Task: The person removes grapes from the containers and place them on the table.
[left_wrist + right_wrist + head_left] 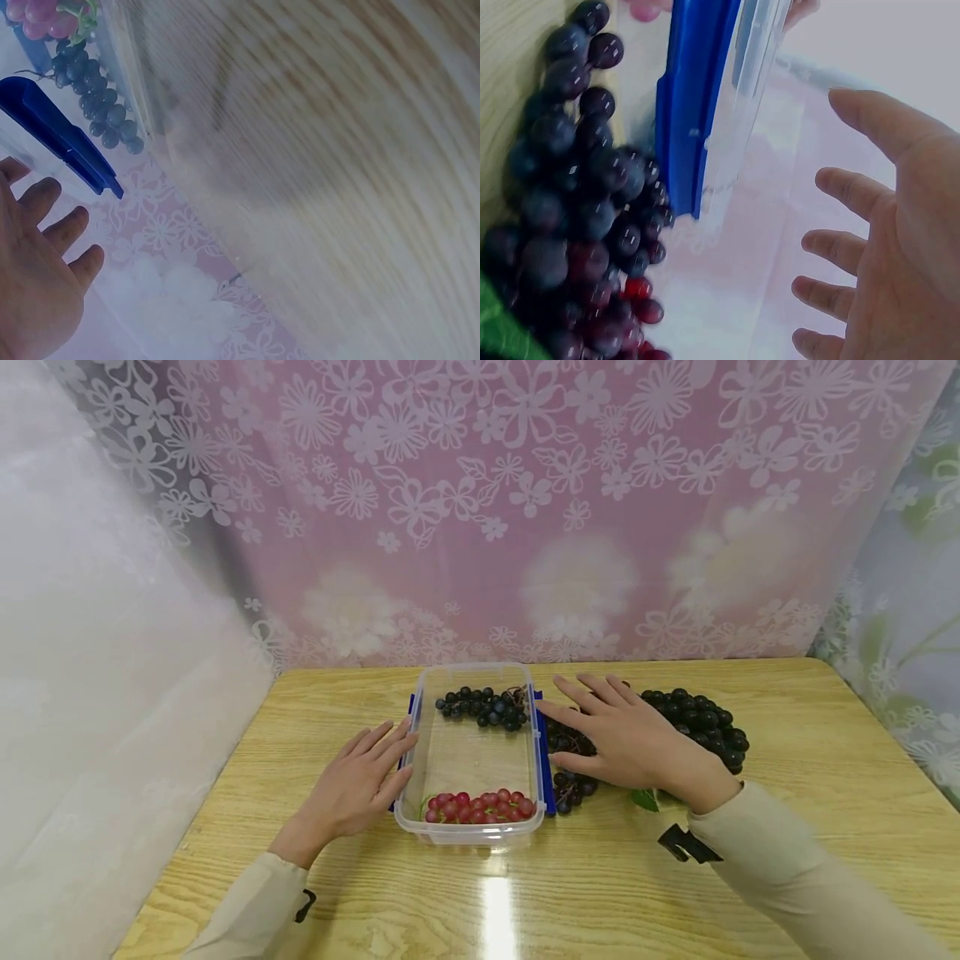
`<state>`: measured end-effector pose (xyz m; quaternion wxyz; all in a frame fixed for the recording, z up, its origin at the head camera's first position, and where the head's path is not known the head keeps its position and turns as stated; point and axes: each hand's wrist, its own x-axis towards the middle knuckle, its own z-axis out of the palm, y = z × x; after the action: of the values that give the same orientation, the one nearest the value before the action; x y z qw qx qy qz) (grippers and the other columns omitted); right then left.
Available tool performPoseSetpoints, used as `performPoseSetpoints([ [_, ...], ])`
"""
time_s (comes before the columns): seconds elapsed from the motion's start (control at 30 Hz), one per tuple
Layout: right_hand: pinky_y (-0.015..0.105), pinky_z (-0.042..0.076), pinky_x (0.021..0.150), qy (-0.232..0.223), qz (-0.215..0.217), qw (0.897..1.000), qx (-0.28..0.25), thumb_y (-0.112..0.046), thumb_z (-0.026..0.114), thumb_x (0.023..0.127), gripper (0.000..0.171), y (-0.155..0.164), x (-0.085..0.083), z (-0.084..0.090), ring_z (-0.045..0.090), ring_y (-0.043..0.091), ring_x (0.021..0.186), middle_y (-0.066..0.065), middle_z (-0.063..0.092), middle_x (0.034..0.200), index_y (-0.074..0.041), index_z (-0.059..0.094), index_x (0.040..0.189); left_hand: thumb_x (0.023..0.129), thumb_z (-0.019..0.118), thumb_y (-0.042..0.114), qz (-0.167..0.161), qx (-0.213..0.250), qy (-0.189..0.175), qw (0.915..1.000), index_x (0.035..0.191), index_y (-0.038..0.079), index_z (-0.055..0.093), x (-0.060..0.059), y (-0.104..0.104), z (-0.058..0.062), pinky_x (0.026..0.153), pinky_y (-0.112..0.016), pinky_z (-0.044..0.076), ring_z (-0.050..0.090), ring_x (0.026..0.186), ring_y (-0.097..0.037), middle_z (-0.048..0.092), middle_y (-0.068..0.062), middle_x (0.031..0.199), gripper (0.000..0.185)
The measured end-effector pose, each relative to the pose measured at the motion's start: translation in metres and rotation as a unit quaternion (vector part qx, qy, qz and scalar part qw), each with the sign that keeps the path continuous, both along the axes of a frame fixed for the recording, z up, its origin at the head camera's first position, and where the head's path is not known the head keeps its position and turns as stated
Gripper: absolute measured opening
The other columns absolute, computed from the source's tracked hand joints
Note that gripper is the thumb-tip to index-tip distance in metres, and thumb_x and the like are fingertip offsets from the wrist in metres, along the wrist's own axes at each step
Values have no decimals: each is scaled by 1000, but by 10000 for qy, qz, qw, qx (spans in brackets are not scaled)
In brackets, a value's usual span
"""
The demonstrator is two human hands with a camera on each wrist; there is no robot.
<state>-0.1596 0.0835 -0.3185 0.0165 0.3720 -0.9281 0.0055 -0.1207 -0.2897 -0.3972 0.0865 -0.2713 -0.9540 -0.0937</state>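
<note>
We saw the clear, rectangular plastic box (471, 833) standing between the two hands on the yellow wood-grained table (420, 897), its long axis running away from the person. Its two long sides, each with a blue plastic flap, therefore faced the hands, one apiece. From the left hand (365, 781) we judged that the box lay directly to the right; from the right hand (626, 735) it lay to the left.

The left hand looked the nearer of the two. In the head view its fingertips reached the box's left rim, though we could not tell whether they touched it. The right hand hung just off the right-hand blue flap (546, 760), and the right wrist view showed us a gap between its fingers and the box. Both hands were released, their fingers extended and spread, and we saw neither grasping anything.

Inside the box we noted a bunch of small, round, blue-black grapes (495, 710) toward the far end and a bunch of glossy pinkish-red grapes (480, 807) along the near end, with bare floor between. Outside, beside the right flap and partly under the right hand, lay more dark purple grapes (573, 789); beyond that hand, farther right, we saw a large, thick heap of black grapes (701, 718).
</note>
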Motion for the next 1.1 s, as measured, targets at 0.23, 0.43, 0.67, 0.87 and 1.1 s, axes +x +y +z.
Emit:
performPoseSetpoints([
  [0.23,55,12,113,-160,381,9991,52,-60,45,94,66,-26,0,-3,17,34,142,9,19,157,-30,31,151,103,32,45,-144,-161,16,9998,148,15,39,-2,-3,4,114,-46,17,25,140,-25,28,-2,154,54],
  [0.43,51,14,114,-233,719,9971,-48,-60,45,94,65,-48,2,-8,15,30,143,5,18,158,-30,33,150,102,35,45,-264,-284,112,9992,148,16,40,-4,-6,6,113,-46,19,26,140,-25,30,-2,153,54],
  [0.67,51,17,113,-314,961,9949,30,-60,40,96,62,-64,5,-13,17,30,142,3,20,157,-30,34,150,102,35,47,-267,-421,106,9987,148,18,40,-4,-7,9,114,-45,17,24,141,-24,30,-1,153,54],
  [0.87,47,19,113,-483,1113,9924,202,-59,38,97,61,-75,5,-18,20,28,142,2,21,157,-30,32,151,101,36,47,-338,-519,165,9979,147,18,41,-6,-9,9,114,-45,16,23,141,-24,29,-2,154,55],
  [1.1,47,26,111,-774,1359,9871,330,-56,45,96,64,-86,6,-26,24,28,140,5,26,155,-28,31,151,102,36,48,-374,-545,184,9976,148,18,40,-6,-9,9,114,-45,15,20,142,-22,27,0,155,55],
])
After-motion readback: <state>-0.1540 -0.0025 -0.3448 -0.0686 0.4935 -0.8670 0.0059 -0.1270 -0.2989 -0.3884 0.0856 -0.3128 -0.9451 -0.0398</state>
